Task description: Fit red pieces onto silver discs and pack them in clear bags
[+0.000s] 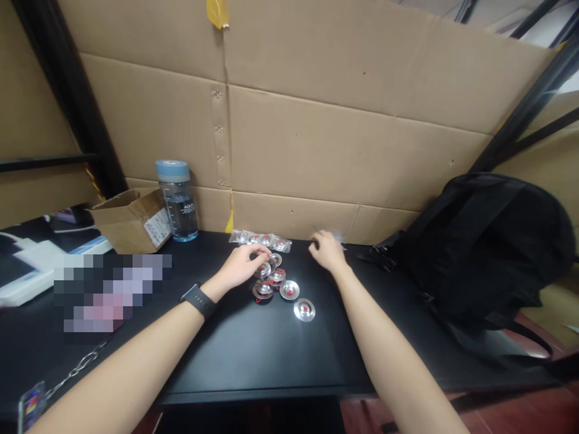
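Note:
Several small round metal discs with red centres (289,290) lie in a loose cluster on the black table (253,349). My left hand (242,265), with a dark watch on the wrist, rests at the cluster's far left; its fingers curl around one disc. Behind the cluster lies a row of small clear bags (260,240) with more discs in them. My right hand (326,249) is to the right of the bags, fingers bent down onto a small clear packet at the table's back edge.
A water bottle (177,199) with a blue cap and an open cardboard box (131,220) stand at the back left. A black backpack (488,241) fills the right side. Cardboard sheets (344,138) form the back wall. A metal chain (76,367) lies near the front left.

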Motion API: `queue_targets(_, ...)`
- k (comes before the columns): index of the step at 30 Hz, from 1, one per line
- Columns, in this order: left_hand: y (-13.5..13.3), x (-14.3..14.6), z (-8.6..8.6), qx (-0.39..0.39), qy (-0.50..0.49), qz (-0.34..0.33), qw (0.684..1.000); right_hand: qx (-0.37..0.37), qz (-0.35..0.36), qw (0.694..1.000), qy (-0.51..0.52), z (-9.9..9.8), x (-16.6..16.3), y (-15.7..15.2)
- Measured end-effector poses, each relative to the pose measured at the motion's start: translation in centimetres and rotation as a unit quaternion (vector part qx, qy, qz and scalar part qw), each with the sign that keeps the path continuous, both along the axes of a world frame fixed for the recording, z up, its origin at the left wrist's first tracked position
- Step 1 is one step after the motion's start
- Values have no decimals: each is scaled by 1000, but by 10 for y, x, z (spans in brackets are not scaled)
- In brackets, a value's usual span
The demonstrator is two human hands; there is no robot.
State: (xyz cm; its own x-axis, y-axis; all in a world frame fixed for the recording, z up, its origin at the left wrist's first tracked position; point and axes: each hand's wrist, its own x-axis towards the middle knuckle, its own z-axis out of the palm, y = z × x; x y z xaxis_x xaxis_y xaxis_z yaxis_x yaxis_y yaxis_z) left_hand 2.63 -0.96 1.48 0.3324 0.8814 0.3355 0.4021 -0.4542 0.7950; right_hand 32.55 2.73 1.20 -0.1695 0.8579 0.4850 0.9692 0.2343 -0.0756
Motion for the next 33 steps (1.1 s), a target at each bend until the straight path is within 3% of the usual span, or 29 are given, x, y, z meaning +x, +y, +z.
queue_targets(2, 0, 0, 0, 6, 6, 0, 1000, -25, 111, 993, -15, -4, -26, 0)
queue_targets(5, 1, 0, 0, 13, 11, 2, 1000, -77, 165, 983, -24, -12, -56, 0)
queue_targets(8, 3, -1, -1, 18, 12, 4, 1000, -80, 145, 986, -35, -15, -64, -3)
queue_targets(12, 2, -3, -1, 19, 28, 12, 999, -72, 91, 993, -37, -13, -50, -5)
queue_targets(17, 2, -3, 1, 27, 45, 8, 999, -16, 69, 991, 117, -5, -32, -3)
queue_targets(22, 0, -1, 2, 57, 19, 28, 998, 23, 176, 928, 326, 20, -49, -24)
queue_targets(26, -4, 3, -1, 70, -7, -8, 998, 27, 239, 869, 433, 35, -75, -49)
queue_targets(29, -8, 6, -4, 61, 39, -34, 997, 1, 245, 858, 451, 35, -85, -56)
queue_targets(33, -9, 10, -5, 81, 89, -8, 993, 5, 231, 853, 468, 29, -82, -52)
